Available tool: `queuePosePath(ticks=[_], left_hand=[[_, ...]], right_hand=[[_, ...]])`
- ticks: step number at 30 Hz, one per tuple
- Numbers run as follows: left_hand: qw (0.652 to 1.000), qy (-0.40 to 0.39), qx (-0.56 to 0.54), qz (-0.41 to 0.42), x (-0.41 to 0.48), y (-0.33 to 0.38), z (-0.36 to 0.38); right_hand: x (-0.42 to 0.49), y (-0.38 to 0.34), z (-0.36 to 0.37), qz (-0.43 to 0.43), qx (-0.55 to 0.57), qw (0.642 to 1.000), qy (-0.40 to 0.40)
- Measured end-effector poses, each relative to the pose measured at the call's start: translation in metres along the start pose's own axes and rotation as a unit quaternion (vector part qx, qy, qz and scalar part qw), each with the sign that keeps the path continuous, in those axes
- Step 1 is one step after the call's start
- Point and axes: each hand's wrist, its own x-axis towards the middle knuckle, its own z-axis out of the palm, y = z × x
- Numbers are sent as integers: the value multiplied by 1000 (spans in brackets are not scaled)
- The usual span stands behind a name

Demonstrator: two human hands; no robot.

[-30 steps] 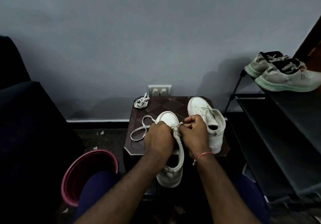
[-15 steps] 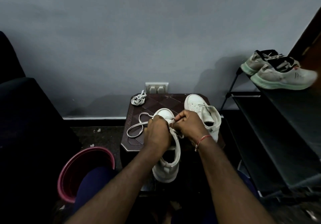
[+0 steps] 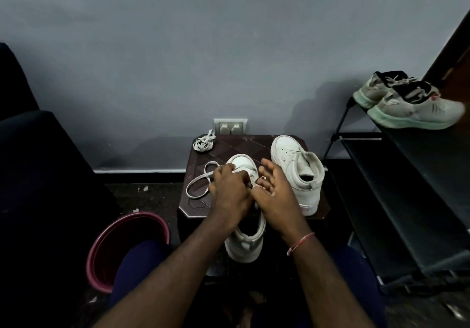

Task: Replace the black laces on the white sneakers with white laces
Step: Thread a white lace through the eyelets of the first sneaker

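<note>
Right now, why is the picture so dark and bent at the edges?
Head view: dim light leaves the floor black; the wide lens slants the shoe rack; shoes on it smear slightly; left hand, right hand and sneaker look sharp.

Near sneaker (image 3: 242,164) — white lace (image 3: 188,189) looped left

arms: bare, no sleeves | right wrist: red thread band (image 3: 300,243) | legs: navy trousers (image 3: 137,264)
</note>
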Motion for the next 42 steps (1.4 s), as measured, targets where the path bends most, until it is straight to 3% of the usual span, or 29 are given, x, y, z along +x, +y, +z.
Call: queuePosePath(ticks=[6, 9, 13, 17, 20, 25, 28, 32, 36, 38, 40, 42], left_hand=[[996, 0, -87, -9, 9, -7, -3], [996, 5, -85, 18, 8, -8, -4], [994, 21, -9, 104, 0, -4, -10], [973, 35, -103, 205, -17, -3, -28], [969, 76, -155, 175, -21, -4, -35], [973, 86, -160, 144, -12, -16, -29], [964, 95, -216, 123, -13, -16, -25], [983, 54, -167, 47, -16, -22, -15], [985, 95, -138, 28, -16, -21, -14], [987, 102, -121, 17, -16, -19, -15], [985, 112, -130, 4, -17, -19, -14], [982, 119, -144, 6, -15, -22, -10]], right_hand=[[2, 16, 10, -32, -75, 997, 9], [5, 22, 15, -42, -134, 988, 57], [9, 21, 17, -30, -157, 979, 124], [12, 22, 19, -32, -137, 976, 165], [12, 19, 23, -49, -140, 975, 165], [0, 10, 20, -193, -203, 945, 167], [2, 13, 14, -206, -214, 943, 150], [6, 15, 12, -132, -162, 966, 150], [6, 1, 16, -108, -142, 979, 101], [2, -22, 21, -90, -1, 996, 19], [0, -43, 22, -84, 150, 985, -24], [4, -50, 19, -99, 159, 982, -3]])
